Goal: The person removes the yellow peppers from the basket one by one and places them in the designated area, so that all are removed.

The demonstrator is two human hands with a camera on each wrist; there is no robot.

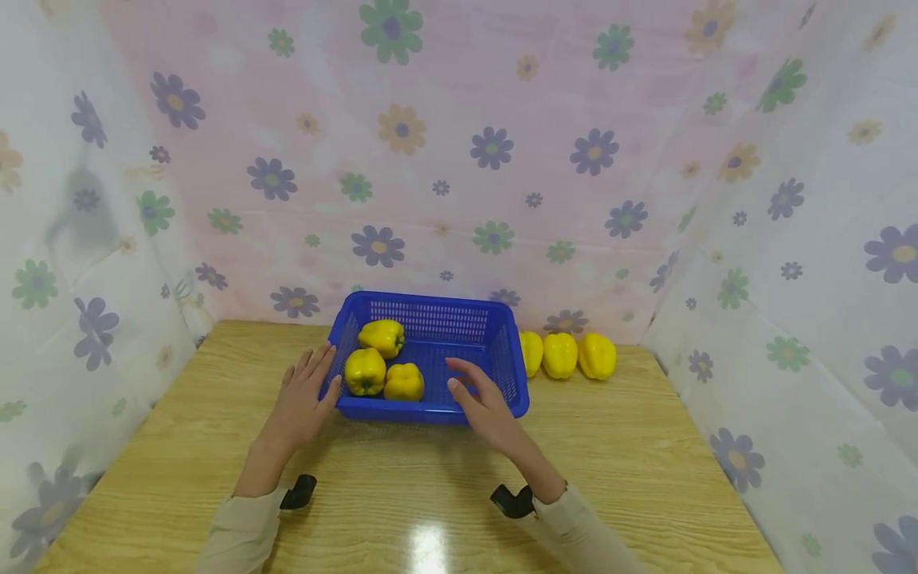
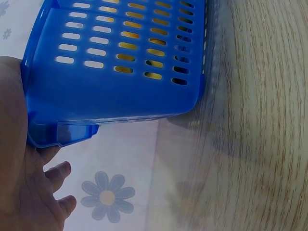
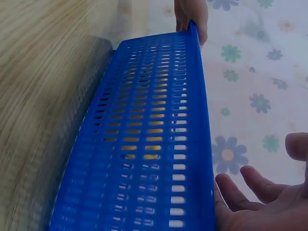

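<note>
A blue plastic basket (image 1: 430,413) stands on the table with three yellow peppers (image 1: 365,371) in its left part. My left hand (image 1: 301,402) rests against the basket's left rim, fingers extended and thumb by the front corner; the left wrist view shows this hand (image 2: 24,187) at the rim of the basket (image 2: 110,96). Over the basket's front right part is my right hand (image 1: 491,410), holding nothing, its fingers apart and slightly bent. In the right wrist view, the right hand (image 3: 269,202) is beside the rim of the basket (image 3: 204,144); whether it touches cannot be told.
Outside the basket, to its right, several yellow peppers (image 1: 560,355) stand in a row near the back edge of the wooden table (image 1: 402,486). Flowered cloth (image 1: 459,159) hangs behind the table and along both sides. A black band piece is on each wrist.
</note>
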